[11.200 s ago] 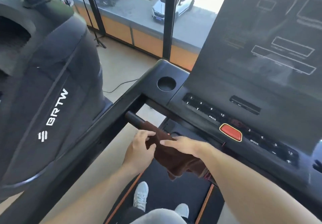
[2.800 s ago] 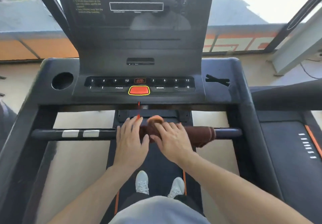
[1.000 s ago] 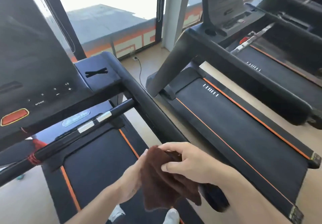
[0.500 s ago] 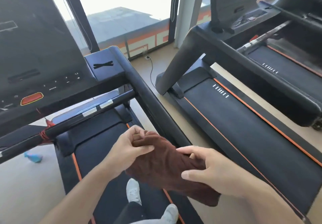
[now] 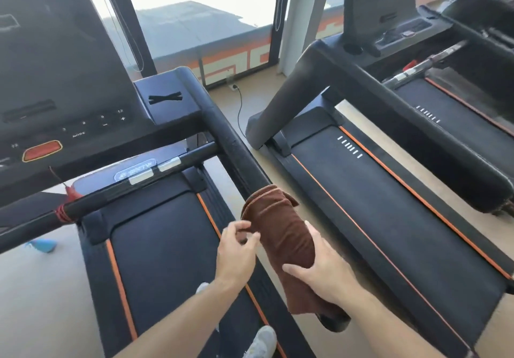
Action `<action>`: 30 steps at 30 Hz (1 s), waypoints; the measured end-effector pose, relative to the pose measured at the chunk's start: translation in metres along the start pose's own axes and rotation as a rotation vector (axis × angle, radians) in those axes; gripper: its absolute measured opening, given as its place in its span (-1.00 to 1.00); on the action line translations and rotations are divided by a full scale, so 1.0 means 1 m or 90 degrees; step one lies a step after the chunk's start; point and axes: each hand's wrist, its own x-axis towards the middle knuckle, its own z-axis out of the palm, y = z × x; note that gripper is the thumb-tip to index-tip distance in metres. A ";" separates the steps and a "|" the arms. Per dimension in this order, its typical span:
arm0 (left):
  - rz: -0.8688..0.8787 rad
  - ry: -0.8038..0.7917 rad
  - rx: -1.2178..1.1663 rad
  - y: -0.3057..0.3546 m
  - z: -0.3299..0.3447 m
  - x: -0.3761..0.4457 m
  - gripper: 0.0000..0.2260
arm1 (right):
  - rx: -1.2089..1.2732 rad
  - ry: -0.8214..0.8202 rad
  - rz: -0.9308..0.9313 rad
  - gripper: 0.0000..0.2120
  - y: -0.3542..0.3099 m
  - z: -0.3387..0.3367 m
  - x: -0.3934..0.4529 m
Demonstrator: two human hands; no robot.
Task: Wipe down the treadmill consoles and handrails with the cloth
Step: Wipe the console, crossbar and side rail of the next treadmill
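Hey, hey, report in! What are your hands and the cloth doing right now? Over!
Right hand pressing brown cloth round side handrail. Left hand at cloth's edge, fingers loosely curled, grip unclear. Rail ahead unobstructed.
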 end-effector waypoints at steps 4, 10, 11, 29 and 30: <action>-0.091 0.005 0.017 -0.030 -0.024 0.006 -0.91 | -0.164 0.105 -0.023 0.09 -0.027 0.015 0.033; -0.050 -0.001 -0.005 -0.015 -0.066 0.043 -0.89 | -0.400 0.167 -0.244 -0.21 -0.083 0.032 0.107; -0.046 0.002 -0.006 -0.010 -0.074 0.052 -0.90 | -0.436 0.165 -0.313 -0.29 -0.097 0.030 0.124; -0.123 0.012 0.040 -0.040 -0.137 0.075 -0.94 | 0.295 -0.028 -0.115 -0.60 -0.222 -0.016 0.259; -0.120 0.007 0.040 -0.041 -0.135 0.070 -0.93 | 0.325 -0.060 -0.077 -0.58 -0.210 -0.018 0.250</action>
